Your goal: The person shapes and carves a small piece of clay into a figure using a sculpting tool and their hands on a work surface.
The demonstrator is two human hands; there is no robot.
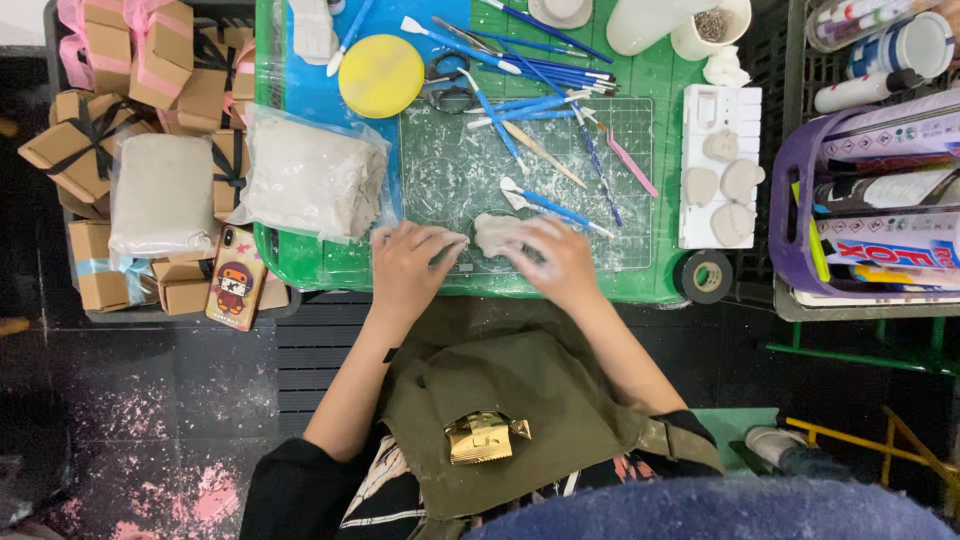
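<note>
A small lump of pale grey clay point(492, 233) lies on the green cutting mat point(440, 170) at the near edge of the green table. My left hand point(408, 262) rests flat on the mat just left of the lump, fingers pointing at it. My right hand point(556, 258) presses on the lump's right side, fingers spread over it. A blue-handled modelling tool with a white tip point(545, 203) lies just behind the clay.
Several blue sculpting tools point(540, 75), scissors point(450, 82) and a yellow disc point(381, 75) lie further back. A bagged clay block point(312, 180) sits left; a white tray with clay pieces point(720, 170) and black tape roll point(707, 276) right. Cardboard gift boxes point(90, 140) and a phone point(236, 278) stand at far left.
</note>
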